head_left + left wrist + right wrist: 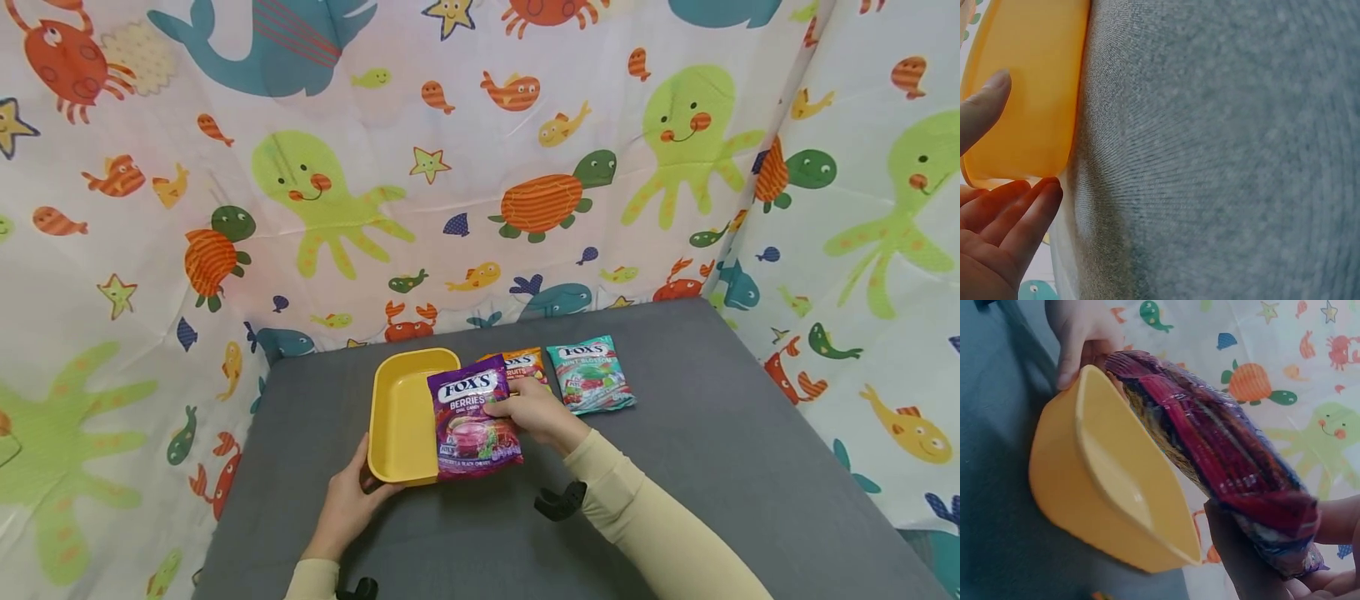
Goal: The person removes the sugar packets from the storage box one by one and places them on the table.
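Observation:
My right hand (543, 412) grips the right edge of a purple bag of Fox's Berries candy (471, 433). The bag is tilted above the right rim of a yellow plastic container (401, 425), covering part of it from the head camera. From the right wrist, the bag (1222, 437) is seen side-on over the container's opening, and the container (1063, 481) has no contents I can make out. At the container's near left corner, my left hand (352, 500) holds the outside, thumb (988, 103) on one wall and fingers (1029, 219) on the adjoining one.
An orange Fox's candy bag (525, 362) lies behind the purple one, partly hidden. To its right is a teal Fox's Mint Blossom bag (591, 375). The grey table (720, 433) meets a sea-animal curtain (465, 167) at the back and sides.

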`<move>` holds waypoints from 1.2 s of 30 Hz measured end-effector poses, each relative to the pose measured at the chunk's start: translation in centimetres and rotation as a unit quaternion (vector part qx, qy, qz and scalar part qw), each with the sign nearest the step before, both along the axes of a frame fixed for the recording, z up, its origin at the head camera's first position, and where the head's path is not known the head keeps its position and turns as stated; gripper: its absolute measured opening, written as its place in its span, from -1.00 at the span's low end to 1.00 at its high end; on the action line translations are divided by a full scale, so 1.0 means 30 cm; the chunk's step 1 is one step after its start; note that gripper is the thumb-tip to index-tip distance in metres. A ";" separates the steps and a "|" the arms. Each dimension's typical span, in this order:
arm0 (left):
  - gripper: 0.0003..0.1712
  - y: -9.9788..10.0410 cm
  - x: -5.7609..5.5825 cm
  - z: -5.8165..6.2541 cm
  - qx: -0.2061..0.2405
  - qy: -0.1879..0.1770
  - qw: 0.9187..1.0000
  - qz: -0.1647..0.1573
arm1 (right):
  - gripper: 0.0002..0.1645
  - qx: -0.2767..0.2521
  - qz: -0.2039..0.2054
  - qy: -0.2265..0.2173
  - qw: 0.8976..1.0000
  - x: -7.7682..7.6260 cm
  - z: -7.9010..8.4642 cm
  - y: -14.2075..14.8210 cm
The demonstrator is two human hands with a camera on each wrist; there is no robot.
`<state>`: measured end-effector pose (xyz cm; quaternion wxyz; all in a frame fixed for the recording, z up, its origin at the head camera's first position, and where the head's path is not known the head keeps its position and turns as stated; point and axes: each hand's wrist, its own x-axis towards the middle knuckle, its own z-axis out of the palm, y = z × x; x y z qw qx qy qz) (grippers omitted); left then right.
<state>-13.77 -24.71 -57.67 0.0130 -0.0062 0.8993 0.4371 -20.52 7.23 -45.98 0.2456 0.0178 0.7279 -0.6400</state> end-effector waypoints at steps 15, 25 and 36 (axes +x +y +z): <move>0.26 -0.004 0.007 -0.004 -0.017 -0.001 1.000 -0.006 | -0.61 -0.010 0.008 -0.021 1.000 0.066 -0.106 0.118; 0.24 -0.007 0.006 -0.010 -0.003 0.018 1.000 -0.014 | -0.54 -0.015 0.005 -0.034 0.999 0.098 -0.165 0.185; 0.23 -0.004 0.003 -0.010 -0.008 0.023 1.000 -0.016 | -0.55 0.003 0.009 -0.038 0.999 0.134 -0.217 0.240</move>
